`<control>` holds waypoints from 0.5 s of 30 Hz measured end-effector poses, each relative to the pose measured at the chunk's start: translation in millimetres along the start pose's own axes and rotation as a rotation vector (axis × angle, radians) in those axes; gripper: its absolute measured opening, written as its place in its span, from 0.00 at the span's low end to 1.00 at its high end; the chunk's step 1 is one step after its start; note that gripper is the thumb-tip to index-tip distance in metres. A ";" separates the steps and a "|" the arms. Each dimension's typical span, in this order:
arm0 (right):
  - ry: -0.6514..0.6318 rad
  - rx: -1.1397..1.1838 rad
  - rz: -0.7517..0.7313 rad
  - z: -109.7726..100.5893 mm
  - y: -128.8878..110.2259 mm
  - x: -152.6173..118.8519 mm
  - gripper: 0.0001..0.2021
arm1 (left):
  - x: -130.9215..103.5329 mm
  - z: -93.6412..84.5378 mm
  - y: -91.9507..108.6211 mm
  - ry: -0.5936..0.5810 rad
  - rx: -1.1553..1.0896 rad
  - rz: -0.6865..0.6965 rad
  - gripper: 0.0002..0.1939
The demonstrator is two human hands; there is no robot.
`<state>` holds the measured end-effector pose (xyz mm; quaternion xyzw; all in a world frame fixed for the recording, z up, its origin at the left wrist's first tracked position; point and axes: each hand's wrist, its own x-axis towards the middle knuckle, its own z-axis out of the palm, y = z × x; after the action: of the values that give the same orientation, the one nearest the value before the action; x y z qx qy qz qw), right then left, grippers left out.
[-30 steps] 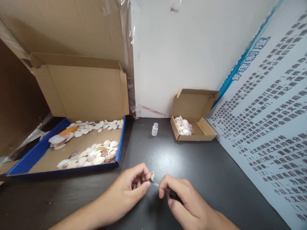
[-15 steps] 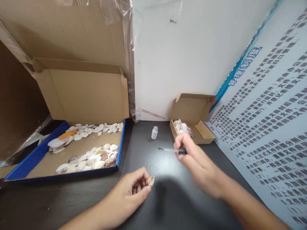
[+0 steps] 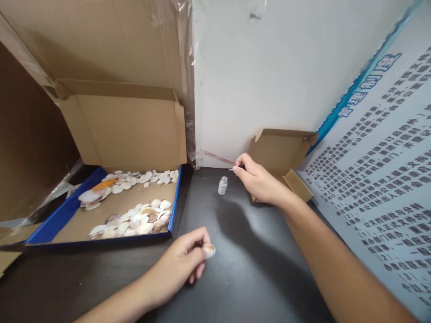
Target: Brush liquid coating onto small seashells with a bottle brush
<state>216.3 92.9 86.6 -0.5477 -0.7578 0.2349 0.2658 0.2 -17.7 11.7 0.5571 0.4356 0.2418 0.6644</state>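
Well, white wall [image 3: 262, 80] backs dark tabletop [image 3: 198, 208], left grip [image 3: 182, 260] pinching shell [image 3: 209, 250], right grip [image 3: 258, 180] holding brush [image 3: 231, 169].

So the seashell [image 3: 209, 250] is a little whitish one with a tan-brown patch, pinched by its edge in the left fingers [image 3: 198, 256] and held up off the bench [image 3: 205, 208]. The applicator brush [image 3: 231, 169] is in the right fingers [image 3: 244, 160], mostly hidden, just a thin pale stem and dark tip poking out leftward, pretty much level. Small glass bottle [image 3: 222, 185] stands upright just beside it, cap off, clear neck, whitish body, print too tiny to read. Brush isn't in it.
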 end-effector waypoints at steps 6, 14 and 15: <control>0.031 0.024 -0.003 -15.3 3.2 -0.9 0.08 | 20.3 0.4 4.7 0.129 -0.150 0.004 0.05; 0.015 -0.025 -0.073 -31.0 -4.1 -11.4 0.07 | 54.8 5.6 30.5 0.283 -0.049 0.086 0.03; 0.018 -0.032 -0.074 -32.2 -4.3 -12.4 0.07 | 59.0 6.6 33.5 0.301 -0.023 0.090 0.02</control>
<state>237.7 81.8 111.8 -0.5255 -0.7789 0.2076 0.2721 41.0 35.2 25.3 0.5257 0.5020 0.3572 0.5865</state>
